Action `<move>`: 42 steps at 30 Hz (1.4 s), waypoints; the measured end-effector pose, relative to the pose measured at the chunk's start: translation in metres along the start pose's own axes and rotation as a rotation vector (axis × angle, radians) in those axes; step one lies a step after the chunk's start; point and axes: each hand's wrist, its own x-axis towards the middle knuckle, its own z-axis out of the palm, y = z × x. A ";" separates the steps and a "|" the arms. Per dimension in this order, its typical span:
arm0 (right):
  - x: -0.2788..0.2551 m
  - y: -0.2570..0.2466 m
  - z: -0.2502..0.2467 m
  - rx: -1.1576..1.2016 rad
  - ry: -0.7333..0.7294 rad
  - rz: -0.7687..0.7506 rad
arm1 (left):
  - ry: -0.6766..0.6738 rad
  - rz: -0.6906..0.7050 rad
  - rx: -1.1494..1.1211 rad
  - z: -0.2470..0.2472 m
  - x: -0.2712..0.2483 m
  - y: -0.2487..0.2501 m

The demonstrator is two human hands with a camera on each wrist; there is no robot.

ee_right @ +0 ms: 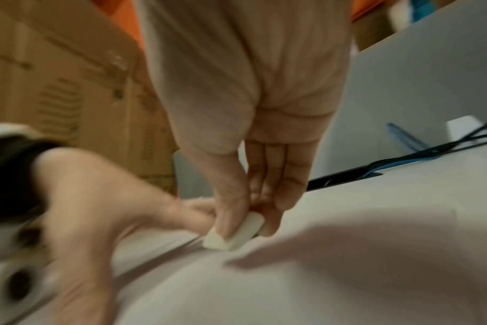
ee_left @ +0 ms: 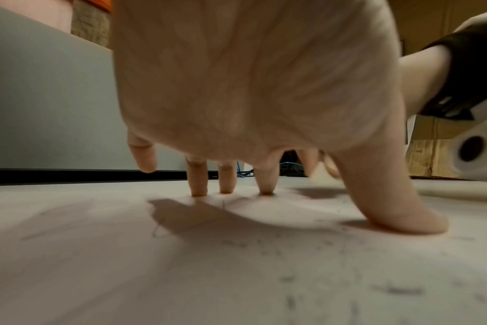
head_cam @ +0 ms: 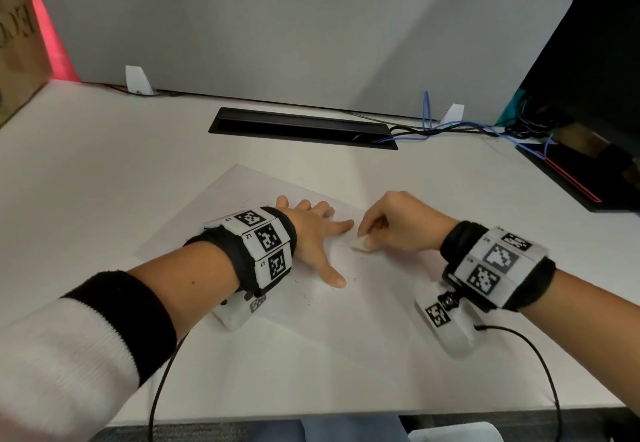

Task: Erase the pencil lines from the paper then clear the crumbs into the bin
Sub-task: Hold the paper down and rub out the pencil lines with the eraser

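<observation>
A white sheet of paper lies on the desk with faint pencil marks and dark eraser crumbs scattered on it. My left hand lies spread on the sheet, fingertips and thumb pressing it flat. My right hand pinches a small white eraser between thumb and fingers, its lower edge on the paper just right of the left index finger. The right wrist view shows the eraser tilted against the sheet. Crumbs speckle the paper near the left wrist. No bin is in view.
A grey partition closes the back of the white desk. A black cable slot sits behind the paper, with blue and black cables running right. A dark device stands at right, a cardboard box at far left.
</observation>
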 end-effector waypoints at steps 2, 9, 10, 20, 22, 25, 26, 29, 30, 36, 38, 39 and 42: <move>0.009 0.003 -0.007 -0.003 0.035 0.022 | 0.022 -0.009 -0.031 0.001 -0.001 -0.003; 0.024 -0.013 0.002 -0.049 -0.021 -0.001 | 0.019 -0.029 -0.036 0.002 -0.003 -0.003; 0.020 -0.014 0.004 -0.050 -0.042 -0.010 | 0.016 -0.032 -0.030 0.001 -0.003 -0.002; 0.023 -0.015 0.003 -0.034 -0.009 0.012 | 0.009 -0.025 -0.015 0.000 -0.003 -0.002; 0.019 -0.016 0.007 -0.037 -0.027 0.002 | 0.010 -0.025 -0.009 0.001 -0.002 -0.002; 0.005 -0.021 0.014 -0.012 -0.092 -0.040 | 0.002 -0.026 -0.006 0.001 -0.001 -0.002; 0.004 -0.022 0.014 -0.008 -0.103 -0.047 | 0.003 -0.026 -0.005 0.001 -0.001 -0.002; 0.016 -0.016 0.005 -0.033 -0.012 -0.022 | 0.009 -0.024 -0.016 0.001 -0.001 -0.002; 0.020 -0.013 0.003 -0.044 0.018 -0.004 | 0.005 -0.026 -0.020 0.001 -0.001 -0.002; 0.003 -0.019 0.013 -0.004 -0.092 -0.029 | -0.005 -0.023 -0.012 0.000 -0.001 -0.003; 0.001 -0.019 0.013 0.002 -0.109 -0.034 | -0.008 -0.025 -0.012 0.000 -0.002 -0.002; 0.004 -0.016 0.011 -0.002 -0.082 -0.019 | -0.005 -0.024 -0.010 0.000 -0.002 -0.002; 0.012 -0.008 0.006 -0.015 -0.007 0.024 | -0.007 -0.025 -0.013 -0.001 -0.003 -0.002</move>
